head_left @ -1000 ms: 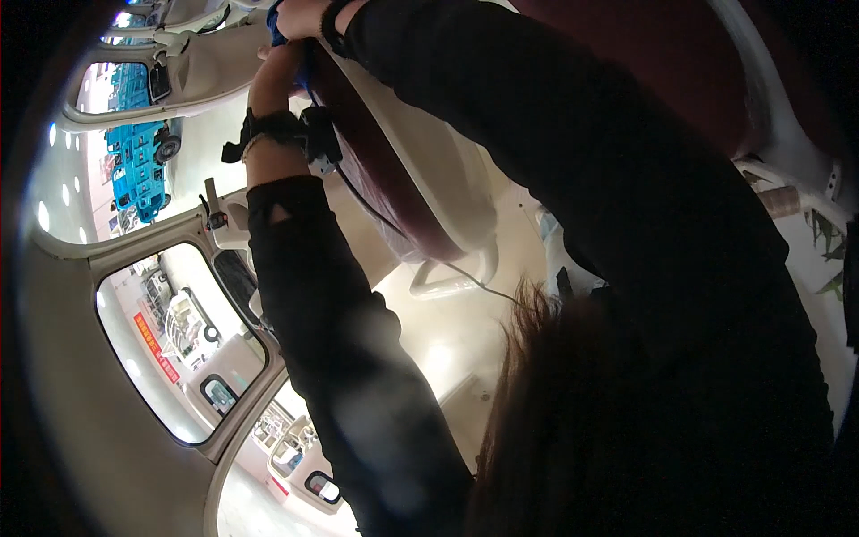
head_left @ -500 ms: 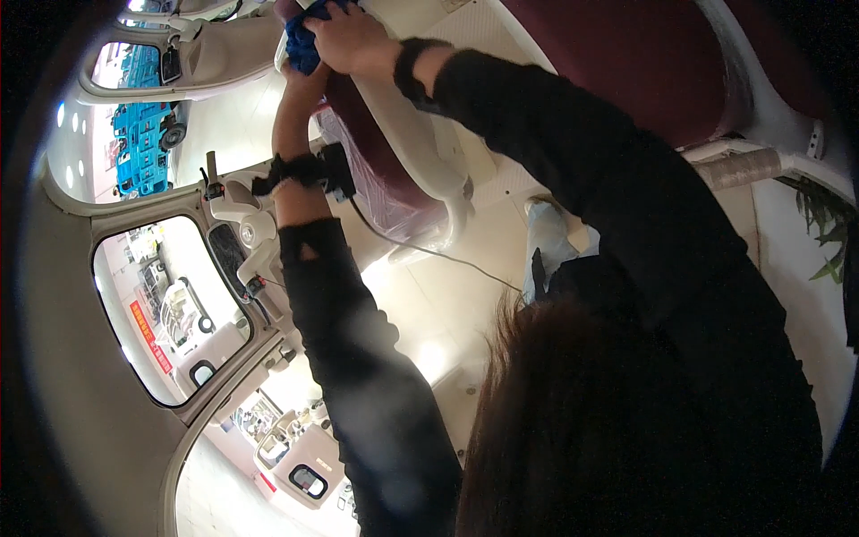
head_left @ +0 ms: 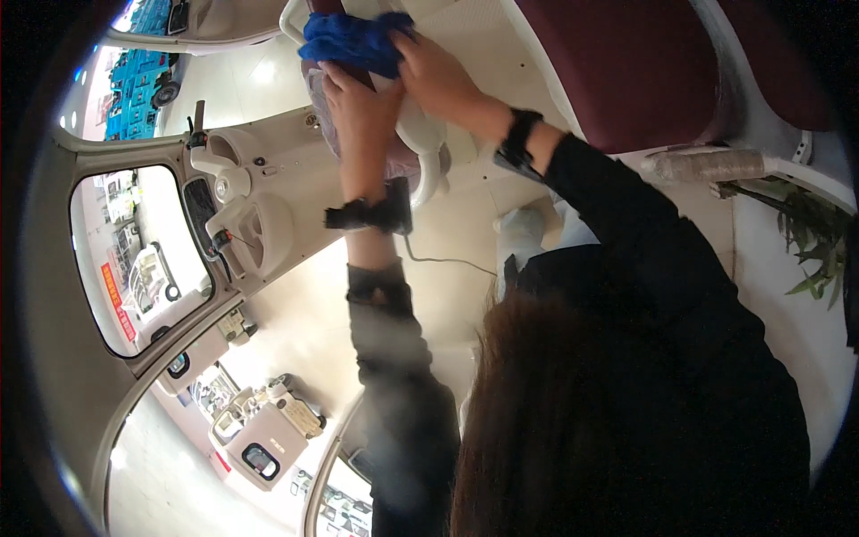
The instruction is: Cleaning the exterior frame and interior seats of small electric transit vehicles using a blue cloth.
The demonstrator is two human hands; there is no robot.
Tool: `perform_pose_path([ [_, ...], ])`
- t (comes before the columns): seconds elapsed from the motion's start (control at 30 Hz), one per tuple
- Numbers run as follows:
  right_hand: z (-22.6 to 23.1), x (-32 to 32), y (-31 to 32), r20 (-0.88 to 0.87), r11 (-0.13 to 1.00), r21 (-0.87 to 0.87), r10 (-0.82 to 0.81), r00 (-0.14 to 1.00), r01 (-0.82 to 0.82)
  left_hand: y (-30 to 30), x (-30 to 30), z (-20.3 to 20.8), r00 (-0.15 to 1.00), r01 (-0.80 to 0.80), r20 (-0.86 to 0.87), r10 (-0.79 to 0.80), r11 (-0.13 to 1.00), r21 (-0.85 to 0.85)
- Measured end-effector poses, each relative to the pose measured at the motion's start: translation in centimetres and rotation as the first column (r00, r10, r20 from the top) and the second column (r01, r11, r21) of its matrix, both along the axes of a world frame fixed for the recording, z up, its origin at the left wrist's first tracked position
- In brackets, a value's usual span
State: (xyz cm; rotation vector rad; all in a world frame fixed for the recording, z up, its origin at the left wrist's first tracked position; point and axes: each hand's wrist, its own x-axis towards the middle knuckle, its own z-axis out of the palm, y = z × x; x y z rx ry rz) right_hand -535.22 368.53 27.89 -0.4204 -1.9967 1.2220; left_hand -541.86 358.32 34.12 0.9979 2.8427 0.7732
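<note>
A blue cloth [head_left: 344, 40] stretches between my hands over the dark red seat at the top of the view. My right hand [head_left: 440, 79] grips the cloth's right end, thumb and fingers closed at its edge. My left hand [head_left: 362, 106] holds the lower edge of the cloth, its fingertips partly hidden under the folds. Beneath them is the seat's cream frame [head_left: 422, 130], with clear plastic film along the seat's side. Black straps circle both wrists, and a small dark box sits at the left one.
Handlebars [head_left: 215, 179] and a cream dashboard [head_left: 295, 166] stand to the left, beside a window frame [head_left: 85, 259]. A larger dark red seat [head_left: 617, 72] lies to the right. A thin cable [head_left: 452, 260] runs from my left wrist. Leaves [head_left: 814, 237] show at far right.
The blue cloth has gone from a tight bunch to a wider spread. Both hands have shifted right and lower in the view, and the surroundings have shifted with my head's movement.
</note>
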Motion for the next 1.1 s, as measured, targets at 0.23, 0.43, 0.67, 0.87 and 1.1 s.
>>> perform_pose_path([
  [0.23, -12.2, 8.4, -8.1, 0.186, 0.775, -0.624, 0.272, 0.944, -0.101, -2.3, 10.0, -2.9, 0.866, -0.083, -0.499, -0.024, 0.978, -0.189],
  [0.43, -10.8, 11.2, -13.9, -0.041, 0.305, -0.928, 0.484, 0.874, -0.213, -10.2, 14.5, -6.5, 0.960, 0.110, -0.259, -0.107, 0.994, -0.006],
  [0.67, -8.3, 10.1, -18.2, 0.256, 0.382, -0.913, 0.268, 0.929, 0.142, -28.2, 21.1, -11.7, 0.923, -0.181, 0.302, 0.237, 0.963, -0.201],
  [0.87, -6.9, 8.6, -20.7, 0.391, 0.949, -0.315, 0.119, 0.913, 0.011, -40.7, 31.5, -18.2, 0.817, 0.097, 0.526, 0.236, 0.842, -0.530],
  [1.1, -7.0, 7.4, -23.5, 0.364, 0.663, 0.710, -0.058, 0.930, -0.237, -45.7, 34.2, -20.0, 0.674, -0.432, 0.542, 0.502, 0.863, -0.262],
])
